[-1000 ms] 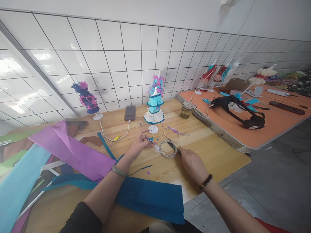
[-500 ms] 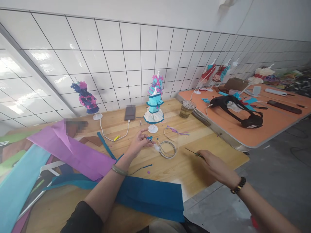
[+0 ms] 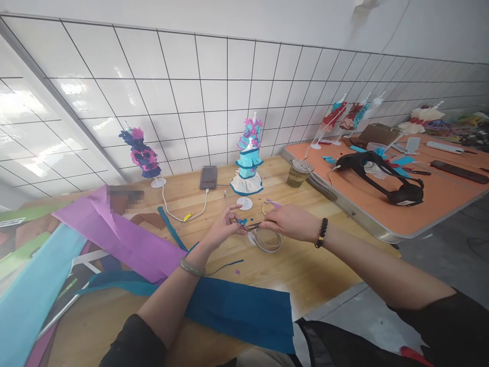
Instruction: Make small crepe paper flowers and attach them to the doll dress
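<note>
My left hand (image 3: 228, 224) is closed in a pinch on a small blue crepe-like piece (image 3: 242, 221), held above the table. My right hand (image 3: 286, 220) grips a pair of thin tweezers (image 3: 253, 226), whose tip meets the left fingertips at the blue piece. Just below the hands lies a coil of pale cable (image 3: 268, 239). Behind them stands a miniature dress form in a turquoise and white ruffled dress (image 3: 247, 171) on a round white base (image 3: 244, 203). A dark teal sheet (image 3: 240, 312) spreads in front of my left forearm.
Purple (image 3: 126, 234) and light blue sheets (image 3: 34, 285) overlap at the left. A navy and pink dressed form (image 3: 143, 155) stands behind them. Near the back right is a lidded cup (image 3: 300, 173). An orange table (image 3: 385, 219) adjoins, carrying a black headset (image 3: 378, 176).
My right hand has swung in leftward from the table's right side, bringing the tweezers to the blue piece. My left hand stays in nearly the same spot, still pinching it.
</note>
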Tool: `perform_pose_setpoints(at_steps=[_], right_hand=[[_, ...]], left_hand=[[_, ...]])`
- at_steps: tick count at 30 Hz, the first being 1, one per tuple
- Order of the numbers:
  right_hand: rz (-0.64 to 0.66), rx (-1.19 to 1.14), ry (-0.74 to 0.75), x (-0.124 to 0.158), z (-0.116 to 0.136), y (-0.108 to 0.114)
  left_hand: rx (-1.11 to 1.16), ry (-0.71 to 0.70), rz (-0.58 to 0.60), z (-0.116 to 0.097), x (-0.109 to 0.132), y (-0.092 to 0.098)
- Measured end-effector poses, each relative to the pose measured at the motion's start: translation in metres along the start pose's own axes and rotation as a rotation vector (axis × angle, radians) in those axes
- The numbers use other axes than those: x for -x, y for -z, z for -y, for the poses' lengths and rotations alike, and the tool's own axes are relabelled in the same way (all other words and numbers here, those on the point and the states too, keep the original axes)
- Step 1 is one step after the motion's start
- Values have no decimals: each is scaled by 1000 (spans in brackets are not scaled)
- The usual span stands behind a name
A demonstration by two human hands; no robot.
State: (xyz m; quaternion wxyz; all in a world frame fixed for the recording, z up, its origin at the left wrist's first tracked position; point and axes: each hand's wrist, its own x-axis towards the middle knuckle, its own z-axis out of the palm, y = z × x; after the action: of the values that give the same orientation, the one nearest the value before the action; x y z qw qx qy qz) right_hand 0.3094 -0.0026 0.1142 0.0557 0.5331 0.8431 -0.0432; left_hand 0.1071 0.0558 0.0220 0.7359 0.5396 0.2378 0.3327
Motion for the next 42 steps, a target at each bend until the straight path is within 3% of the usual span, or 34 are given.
perform_pose_setpoints(at_steps=[6,31,42], right_hand=[[63,38,24,-8,-4,1],[46,-65,132,-17,-14,-11],[70,-104,103,-16,-16,-14]], left_hand=[[6,19,43,-3,2,-1],[-65,50,143,-8,6,-7],[-55,54,152,-7,6,-8]])
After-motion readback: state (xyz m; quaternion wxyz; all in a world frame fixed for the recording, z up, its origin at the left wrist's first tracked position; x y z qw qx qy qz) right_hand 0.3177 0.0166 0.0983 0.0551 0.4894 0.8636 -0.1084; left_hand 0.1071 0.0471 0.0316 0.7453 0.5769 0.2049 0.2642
